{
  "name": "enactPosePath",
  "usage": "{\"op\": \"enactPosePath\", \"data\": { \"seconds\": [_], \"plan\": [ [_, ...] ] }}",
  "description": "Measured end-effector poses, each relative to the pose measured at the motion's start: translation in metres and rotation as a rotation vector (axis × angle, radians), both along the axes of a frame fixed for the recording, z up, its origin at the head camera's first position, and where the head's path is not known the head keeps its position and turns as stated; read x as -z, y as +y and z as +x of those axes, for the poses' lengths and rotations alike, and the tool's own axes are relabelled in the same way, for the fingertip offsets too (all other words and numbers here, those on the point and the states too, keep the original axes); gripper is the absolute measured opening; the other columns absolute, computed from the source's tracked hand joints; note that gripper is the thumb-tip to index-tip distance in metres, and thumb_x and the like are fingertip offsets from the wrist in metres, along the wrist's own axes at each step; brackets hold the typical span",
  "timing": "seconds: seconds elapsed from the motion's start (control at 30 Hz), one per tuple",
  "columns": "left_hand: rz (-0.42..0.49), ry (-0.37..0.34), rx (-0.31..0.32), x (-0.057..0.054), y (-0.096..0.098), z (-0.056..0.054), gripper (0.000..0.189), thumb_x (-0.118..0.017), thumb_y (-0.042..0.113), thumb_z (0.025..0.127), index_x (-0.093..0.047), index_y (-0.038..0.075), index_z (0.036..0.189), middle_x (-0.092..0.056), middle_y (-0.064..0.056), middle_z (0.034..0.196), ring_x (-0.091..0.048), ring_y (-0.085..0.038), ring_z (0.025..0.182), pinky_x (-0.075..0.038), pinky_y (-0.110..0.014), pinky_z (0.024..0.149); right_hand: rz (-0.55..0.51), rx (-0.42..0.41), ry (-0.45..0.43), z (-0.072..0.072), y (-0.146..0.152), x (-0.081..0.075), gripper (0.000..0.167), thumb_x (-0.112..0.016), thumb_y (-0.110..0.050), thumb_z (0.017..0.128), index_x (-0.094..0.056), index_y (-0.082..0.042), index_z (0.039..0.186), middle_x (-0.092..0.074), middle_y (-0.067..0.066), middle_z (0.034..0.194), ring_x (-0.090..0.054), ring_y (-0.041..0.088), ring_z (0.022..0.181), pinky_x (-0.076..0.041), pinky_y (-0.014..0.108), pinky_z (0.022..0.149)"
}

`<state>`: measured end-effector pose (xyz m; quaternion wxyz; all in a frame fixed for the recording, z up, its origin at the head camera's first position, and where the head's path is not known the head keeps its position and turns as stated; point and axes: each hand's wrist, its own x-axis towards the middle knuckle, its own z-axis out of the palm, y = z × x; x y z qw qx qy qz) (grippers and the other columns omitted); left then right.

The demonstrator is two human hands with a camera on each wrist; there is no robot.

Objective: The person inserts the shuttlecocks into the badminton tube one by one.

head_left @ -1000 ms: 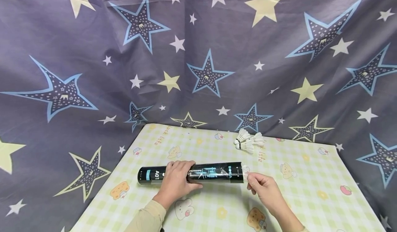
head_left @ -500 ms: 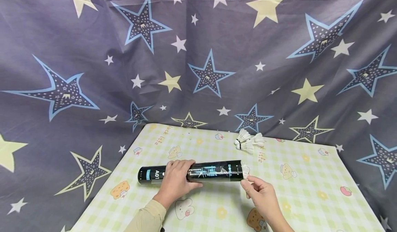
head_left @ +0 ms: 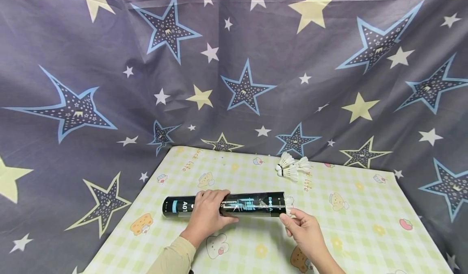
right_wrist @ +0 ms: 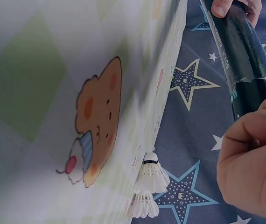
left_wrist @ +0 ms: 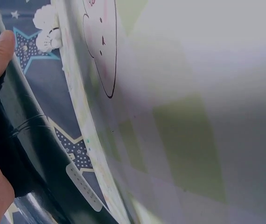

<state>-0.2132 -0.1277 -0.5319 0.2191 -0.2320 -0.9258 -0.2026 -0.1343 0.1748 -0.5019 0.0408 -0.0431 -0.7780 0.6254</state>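
A black shuttlecock tube (head_left: 252,205) lies sideways across the middle, with blue and white lettering. My left hand (head_left: 208,211) grips it round its middle; the left wrist view shows thumb and palm against the tube's dark side (left_wrist: 35,140). White feathers of a shuttlecock (head_left: 289,204) stick out of the tube's right end. There my right hand (head_left: 305,229) pinches at the feathers, its thumb beside the tube's rim. The shuttlecock's cork is hidden inside the tube. In the right wrist view, the curled right fingers cover the tube's end.
Further back on the table, three loose shuttlecocks (head_left: 290,167) lie bunched together. A green-and-white checked cloth (head_left: 351,225) with cartoon prints covers the table. A dark curtain with stars (head_left: 204,34) hangs right behind the table's back edge.
My right hand has moved left, its thumb now at the tube's rim. The tube's right end dipped up and down slightly. The left hand keeps its grip in the same place.
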Motion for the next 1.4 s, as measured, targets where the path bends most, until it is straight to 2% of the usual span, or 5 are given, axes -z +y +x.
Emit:
{"op": "enactPosePath", "data": {
  "seconds": [0.3, 0.77, 0.9, 1.07, 1.4],
  "plan": [
    [-0.017, -0.017, 0.001, 0.001, 0.000, 0.002, 0.092, -0.099, 0.062, 0.063, -0.066, 0.021, 0.138, -0.075, 0.001, 0.125, -0.068, -0.025, 0.112, -0.045, -0.053, 0.105, -0.007, -0.149, -0.067, -0.001, 0.004, 0.001, 0.032, -0.069, -0.025, 0.104, -0.067, 0.005, 0.091, -0.057, 0.001, 0.059, -0.034, 0.006, 0.044, -0.028, 0.018, 0.044],
    [-0.036, -0.030, -0.008, 0.000, 0.002, 0.001, 0.093, -0.098, 0.064, 0.062, -0.066, 0.022, 0.139, -0.075, 0.002, 0.125, -0.068, -0.025, 0.112, -0.045, -0.051, 0.106, 0.018, -0.176, -0.094, -0.002, 0.005, 0.003, 0.041, -0.066, -0.028, 0.106, -0.060, 0.003, 0.080, -0.055, 0.001, 0.060, -0.032, 0.005, 0.045, -0.026, 0.018, 0.044],
    [-0.039, -0.016, -0.010, 0.001, 0.002, 0.001, 0.093, -0.098, 0.064, 0.062, -0.066, 0.022, 0.138, -0.075, 0.002, 0.124, -0.068, -0.024, 0.112, -0.045, -0.051, 0.105, 0.013, -0.190, -0.106, -0.003, 0.009, 0.001, 0.037, -0.066, -0.026, 0.106, -0.063, 0.005, 0.087, -0.058, 0.001, 0.061, -0.032, 0.005, 0.045, -0.026, 0.017, 0.045],
    [-0.042, -0.005, -0.004, 0.002, 0.004, 0.000, 0.093, -0.098, 0.064, 0.062, -0.066, 0.021, 0.138, -0.076, 0.002, 0.124, -0.068, -0.024, 0.111, -0.045, -0.050, 0.104, 0.014, -0.130, -0.087, -0.006, 0.025, -0.004, 0.030, -0.071, -0.023, 0.103, -0.075, 0.000, 0.121, -0.067, 0.003, 0.067, -0.039, 0.004, 0.047, -0.033, 0.017, 0.045],
    [-0.054, 0.003, -0.003, 0.004, 0.004, -0.001, 0.092, -0.098, 0.064, 0.063, -0.067, 0.020, 0.138, -0.076, 0.001, 0.123, -0.069, -0.025, 0.111, -0.047, -0.050, 0.104, -0.025, 0.048, -0.172, -0.062, 0.076, -0.006, 0.043, -0.064, -0.033, 0.109, -0.067, 0.001, 0.134, -0.062, -0.006, 0.068, -0.041, 0.005, 0.051, -0.034, 0.020, 0.049]
  ]
}}
